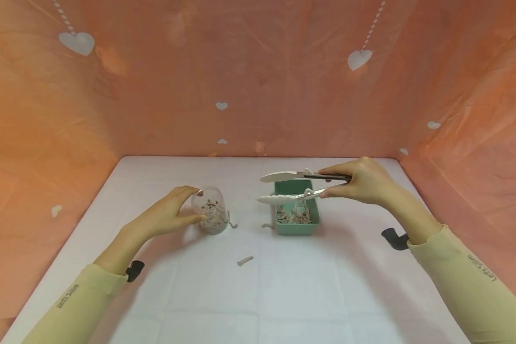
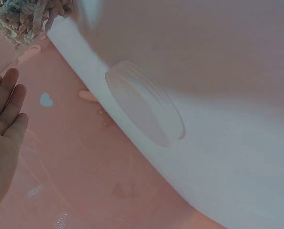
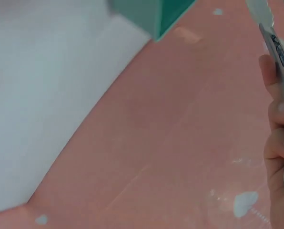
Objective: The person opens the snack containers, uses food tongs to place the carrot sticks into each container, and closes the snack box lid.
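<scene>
My left hand [image 1: 167, 212] holds a clear jar [image 1: 218, 220] between thumb and fingers; short grey-beige twisted strips fill part of it. In the left wrist view, the strips [image 2: 25, 21] show beyond my fingers [image 2: 11, 102], and a clear ridged oval [image 2: 144, 105] looks like the jar's rim. My right hand [image 1: 365, 181] grips metal tongs [image 1: 333, 177] with white tips, spread apart above a green rectangular tub [image 1: 296, 229]. Similar strips [image 1: 294, 212] lie inside the tub. Nothing shows between the tong tips. The right wrist view catches the tongs [image 3: 280, 62] and a tub corner [image 3: 147, 19].
Loose strips lie on the white table: one [image 1: 245, 261] in front, one [image 1: 267, 226] beside the tub, another [image 1: 232, 223] against the jar. Orange sheeting [image 1: 258, 71] with white hearts encloses the back and sides.
</scene>
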Motion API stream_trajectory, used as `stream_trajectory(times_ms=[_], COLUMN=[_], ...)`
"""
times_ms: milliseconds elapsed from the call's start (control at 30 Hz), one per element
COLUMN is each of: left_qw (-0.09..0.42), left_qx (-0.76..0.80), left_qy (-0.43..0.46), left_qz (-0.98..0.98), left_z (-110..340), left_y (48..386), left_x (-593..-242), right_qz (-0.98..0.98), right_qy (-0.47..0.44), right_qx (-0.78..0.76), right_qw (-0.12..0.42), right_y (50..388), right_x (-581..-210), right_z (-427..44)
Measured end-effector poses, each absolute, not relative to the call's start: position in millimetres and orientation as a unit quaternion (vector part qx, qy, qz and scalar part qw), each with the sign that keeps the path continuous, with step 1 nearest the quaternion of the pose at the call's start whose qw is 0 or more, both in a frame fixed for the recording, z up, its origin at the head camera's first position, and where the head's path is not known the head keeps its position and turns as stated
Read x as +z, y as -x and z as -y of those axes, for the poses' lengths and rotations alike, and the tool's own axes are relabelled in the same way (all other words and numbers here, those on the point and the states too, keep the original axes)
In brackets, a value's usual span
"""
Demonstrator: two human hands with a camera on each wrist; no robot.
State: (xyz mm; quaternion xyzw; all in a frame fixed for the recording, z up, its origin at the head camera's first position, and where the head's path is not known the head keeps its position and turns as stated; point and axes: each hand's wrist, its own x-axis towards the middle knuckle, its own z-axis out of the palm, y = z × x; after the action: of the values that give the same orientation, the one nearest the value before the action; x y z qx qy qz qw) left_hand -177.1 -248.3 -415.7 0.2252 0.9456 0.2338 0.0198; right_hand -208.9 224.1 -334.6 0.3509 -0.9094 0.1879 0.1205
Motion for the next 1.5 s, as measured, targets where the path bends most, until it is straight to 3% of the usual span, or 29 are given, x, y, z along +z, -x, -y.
stream_trajectory(times_ms=[667,1067,1500], left_qw=[0.015,0.018,0.022], left_qx=[0.233,0.232,0.234], left_qy=[-0.23,-0.226,-0.218], left_qz=[-0.945,-0.946,-0.947], left_z=[247,246,247], left_y=[178,179,177], left_x=[-418,-417,-416], right_qz=[0.934,0.948,0.946], right_qy=[-0.339,-0.313,-0.32], right_qx=[0.085,0.055,0.036], right_qw=[0.073,0.003,-0.029], right_y=[216,226,236], right_x=[-342,-355,-359], right_z=[-260,-245,-237])
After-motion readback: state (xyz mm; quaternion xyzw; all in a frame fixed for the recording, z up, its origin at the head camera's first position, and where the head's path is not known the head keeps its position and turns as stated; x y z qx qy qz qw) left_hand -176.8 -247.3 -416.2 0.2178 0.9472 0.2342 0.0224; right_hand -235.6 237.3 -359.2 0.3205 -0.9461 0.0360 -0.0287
